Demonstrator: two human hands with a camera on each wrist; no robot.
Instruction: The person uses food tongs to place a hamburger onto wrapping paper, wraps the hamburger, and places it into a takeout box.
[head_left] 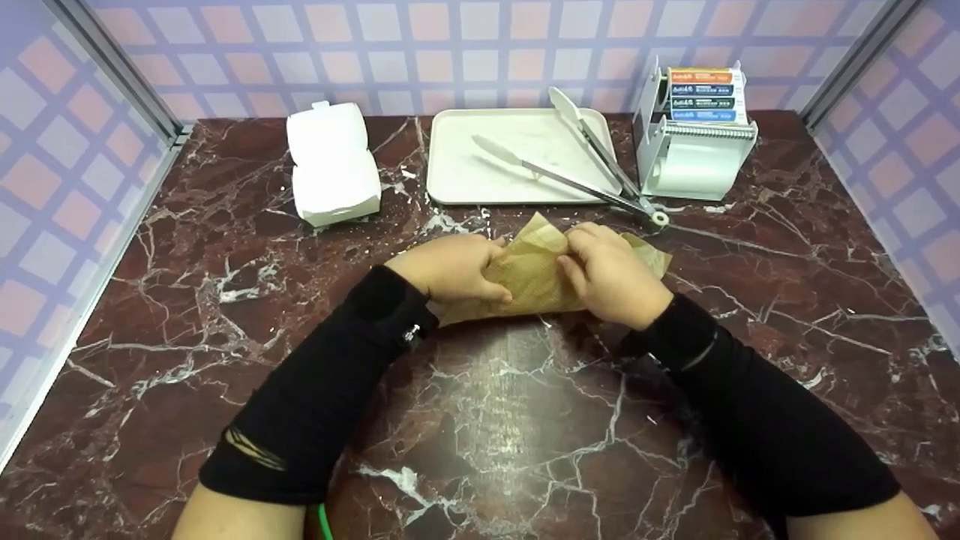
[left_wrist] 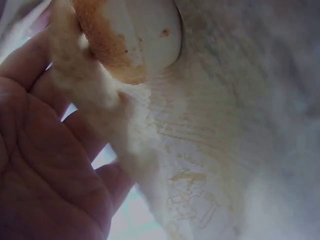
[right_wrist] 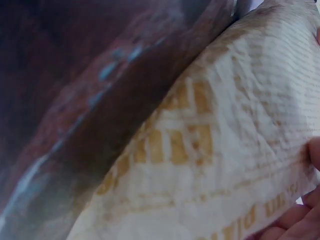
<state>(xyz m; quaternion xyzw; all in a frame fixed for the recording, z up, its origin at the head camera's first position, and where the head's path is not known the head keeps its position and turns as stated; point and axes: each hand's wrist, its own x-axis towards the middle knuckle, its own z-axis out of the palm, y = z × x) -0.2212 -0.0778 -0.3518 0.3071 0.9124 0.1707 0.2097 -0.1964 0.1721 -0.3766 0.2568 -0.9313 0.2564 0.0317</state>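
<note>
A brown sheet of food wrapping paper [head_left: 536, 274] stands folded up between both hands. Its printed side [right_wrist: 200, 145] faces the right wrist camera. My left hand [head_left: 457, 266] holds the paper's left end, thumb on the near side and fingers at the far side. In the left wrist view its fingers [left_wrist: 82, 132] lie along the paper's edge. Inside the fold is a round bread bun [left_wrist: 135, 37], pale with a browned side; the head view hides it. My right hand [head_left: 611, 274] pinches the raised fold at the right, thumb against fingers.
Behind the hands lies a beige tray [head_left: 465, 176] with spread metal tongs [head_left: 555, 178] across its right side. An open white box [head_left: 337, 180] stands back left. A dispenser with labelled rolls [head_left: 694, 142] stands back right. White crumbs [head_left: 409, 174] dot the marbled table [head_left: 487, 420].
</note>
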